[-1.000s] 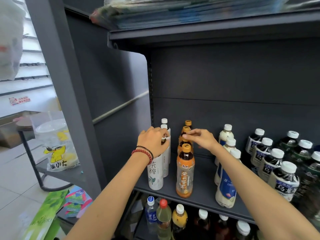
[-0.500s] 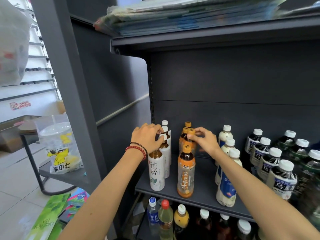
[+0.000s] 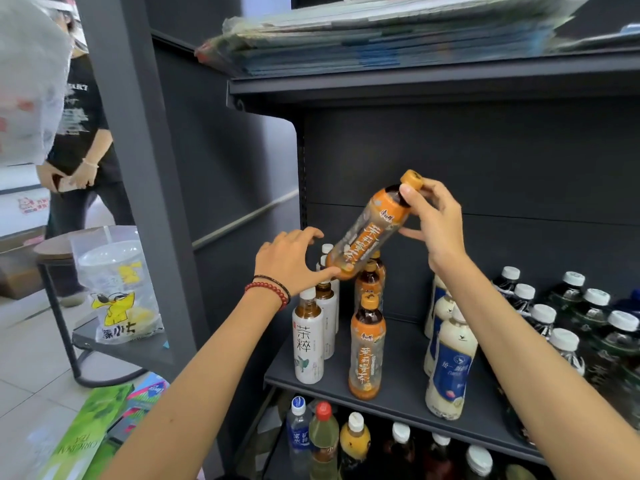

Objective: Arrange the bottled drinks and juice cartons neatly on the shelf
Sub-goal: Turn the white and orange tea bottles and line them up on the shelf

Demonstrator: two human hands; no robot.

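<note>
Holding the orange-labelled tea bottle (image 3: 370, 230) up above the shelf (image 3: 398, 386), our right hand (image 3: 437, 226) pinches it at the neck, just under the orange cap. The bottle is tilted: cap up and to the right, base down and to the left. Our left hand (image 3: 291, 261) is spread wide with its fingers relaxed, and the thumb tip meets the bottle's base. A beaded bracelet (image 3: 268, 289) sits on that wrist.

Below the held bottle, a row of matching orange tea bottles (image 3: 367, 348) stands upright on the shelf, running front to back. Just left of it is a row of white-labelled tea bottles (image 3: 308, 344). To the right stand cream bottles with blue labels (image 3: 450, 368), then dark bottles with white caps (image 3: 561, 341). More drinks (image 3: 323, 434) stand on the level below. At far left, a bagged cup (image 3: 117, 289) rests on a side table.
</note>
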